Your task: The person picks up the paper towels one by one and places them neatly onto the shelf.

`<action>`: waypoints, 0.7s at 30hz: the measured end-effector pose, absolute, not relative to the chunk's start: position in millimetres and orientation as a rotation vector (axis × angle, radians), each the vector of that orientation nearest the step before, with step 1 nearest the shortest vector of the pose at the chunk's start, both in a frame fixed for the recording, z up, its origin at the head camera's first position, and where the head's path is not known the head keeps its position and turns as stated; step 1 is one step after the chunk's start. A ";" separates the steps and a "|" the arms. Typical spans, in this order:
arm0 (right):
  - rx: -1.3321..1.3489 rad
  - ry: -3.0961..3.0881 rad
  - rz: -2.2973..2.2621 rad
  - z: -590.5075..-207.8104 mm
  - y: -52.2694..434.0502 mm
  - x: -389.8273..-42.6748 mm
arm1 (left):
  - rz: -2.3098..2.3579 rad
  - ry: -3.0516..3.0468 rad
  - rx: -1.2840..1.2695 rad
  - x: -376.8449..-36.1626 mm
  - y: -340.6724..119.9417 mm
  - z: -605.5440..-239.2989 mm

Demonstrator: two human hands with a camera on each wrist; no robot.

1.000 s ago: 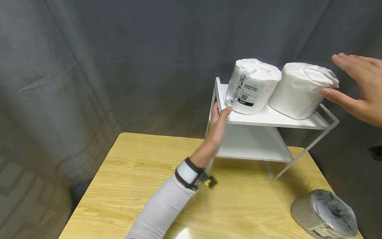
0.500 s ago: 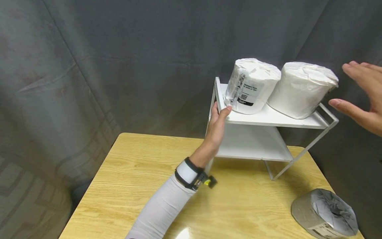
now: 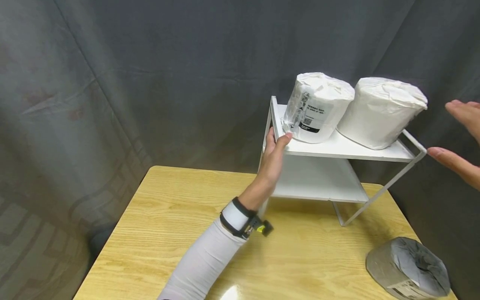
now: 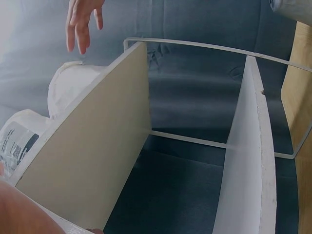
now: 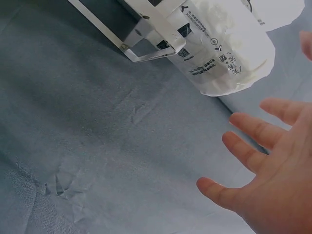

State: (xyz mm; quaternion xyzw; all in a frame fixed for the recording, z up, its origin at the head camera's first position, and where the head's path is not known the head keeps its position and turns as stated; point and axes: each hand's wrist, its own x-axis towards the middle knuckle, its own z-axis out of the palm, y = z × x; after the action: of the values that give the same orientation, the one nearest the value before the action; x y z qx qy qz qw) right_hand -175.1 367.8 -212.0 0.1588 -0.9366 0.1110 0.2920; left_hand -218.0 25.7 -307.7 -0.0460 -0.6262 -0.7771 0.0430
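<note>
Two wrapped rolls (image 3: 322, 106) stood on the white rack's (image 3: 337, 148) top shelf. Left hand (image 3: 273, 156) gripped the rack's left end; right hand (image 3: 459, 141) hovered beside it, fingers spread, holding nothing.

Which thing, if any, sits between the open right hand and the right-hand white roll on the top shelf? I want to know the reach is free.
Nothing visible does. The right hand hangs open beside the rack, apart from the right-hand white roll, with only air between.

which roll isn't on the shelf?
The grey-wrapped roll, standing on the wooden table at its near right corner. The two white rolls stand on the rack's top shelf.
</note>
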 end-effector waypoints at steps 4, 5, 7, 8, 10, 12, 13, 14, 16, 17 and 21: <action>0.418 -2.465 0.324 -219.3 368.6 -168.0 | -2.382 -1.920 -0.137 -217.6 25.9 -307.5; 0.423 -2.452 0.334 -220.9 368.4 -166.5 | -2.385 -1.916 -0.139 -217.7 25.9 -307.2; 0.436 -2.427 0.336 -223.7 368.0 -164.5 | -2.390 -1.911 -0.144 -217.8 25.7 -307.3; 0.441 -2.422 0.333 -224.8 367.9 -163.5 | -2.392 -1.907 -0.144 -218.0 25.7 -307.4; 0.451 -2.411 0.325 -227.2 368.0 -161.6 | -2.393 -1.904 -0.145 -218.1 25.4 -307.5; 0.453 -2.401 0.320 -229.5 368.6 -160.0 | -2.393 -1.902 -0.148 -218.2 25.2 -307.7; 0.456 -2.399 0.325 -230.7 369.1 -158.9 | -2.390 -1.904 -0.147 -218.2 25.2 -307.7; 0.446 -2.407 0.317 -232.0 369.9 -157.6 | -2.390 -1.904 -0.148 -218.3 25.3 -307.8; 0.446 -2.404 0.315 -235.2 371.1 -155.6 | -2.387 -1.909 -0.150 -218.0 25.2 -307.5; 0.446 -2.407 0.319 -236.9 371.7 -154.6 | -2.384 -1.912 -0.152 -218.0 25.1 -307.4; 0.459 -2.402 0.318 -243.1 373.4 -150.9 | -2.377 -1.919 -0.149 -217.3 25.0 -307.1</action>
State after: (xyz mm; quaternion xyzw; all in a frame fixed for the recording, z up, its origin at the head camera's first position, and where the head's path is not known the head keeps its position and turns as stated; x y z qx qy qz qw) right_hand -150.9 373.4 -243.1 0.1757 -0.9190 0.1218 0.3313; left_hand -217.3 25.0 -307.1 -0.0487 -0.6269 -0.7765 0.0416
